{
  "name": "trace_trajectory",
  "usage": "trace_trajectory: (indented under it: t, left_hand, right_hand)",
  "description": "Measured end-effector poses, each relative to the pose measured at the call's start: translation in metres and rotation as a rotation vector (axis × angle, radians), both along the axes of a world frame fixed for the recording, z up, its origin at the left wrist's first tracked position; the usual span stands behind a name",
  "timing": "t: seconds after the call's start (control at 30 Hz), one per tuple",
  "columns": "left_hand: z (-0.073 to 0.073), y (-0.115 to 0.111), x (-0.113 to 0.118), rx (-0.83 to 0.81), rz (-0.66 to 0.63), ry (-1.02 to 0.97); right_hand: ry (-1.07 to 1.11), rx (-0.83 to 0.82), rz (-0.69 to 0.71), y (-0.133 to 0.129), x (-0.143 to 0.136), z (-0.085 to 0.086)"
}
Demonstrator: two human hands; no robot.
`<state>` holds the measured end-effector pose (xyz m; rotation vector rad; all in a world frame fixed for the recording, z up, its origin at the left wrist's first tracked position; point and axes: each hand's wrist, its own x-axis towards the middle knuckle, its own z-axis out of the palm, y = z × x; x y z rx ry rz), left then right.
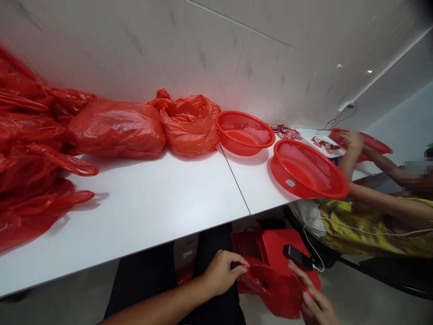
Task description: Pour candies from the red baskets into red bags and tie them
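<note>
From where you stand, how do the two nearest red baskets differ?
The left basket sits back near the wall; the right basket reaches the front edge of the table. The right basket shows a pale sticker; the left basket shows none. Both are red, with small holes in their sides.

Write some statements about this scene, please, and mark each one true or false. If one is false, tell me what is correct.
1. The left hand and the right hand hold the same red bag. True.
2. The black device lies on the white table. False: it lies on the red stool.
3. The basket with the label is green. False: the labelled basket is red.
4. The person in yellow clothing has a hand at another red basket. True.
</note>
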<state>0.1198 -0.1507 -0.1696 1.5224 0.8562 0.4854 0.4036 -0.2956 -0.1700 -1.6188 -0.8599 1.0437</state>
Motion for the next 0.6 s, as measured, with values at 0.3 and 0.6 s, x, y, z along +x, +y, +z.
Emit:
trace_trajectory:
  t: [0.3,0.6]
  left_hand:
    - [-0.025,-0.005,0.019,0.432,-0.008,-0.145]
    - [-0.031,-0.008,-0.003,0.557,-0.214,0.004]
  right_hand:
    - [0.089,0.037,0.162,0.056,-0.118,-0.054]
    - [0.214,-0.358,0.042,0.040,-0.127,-0.068]
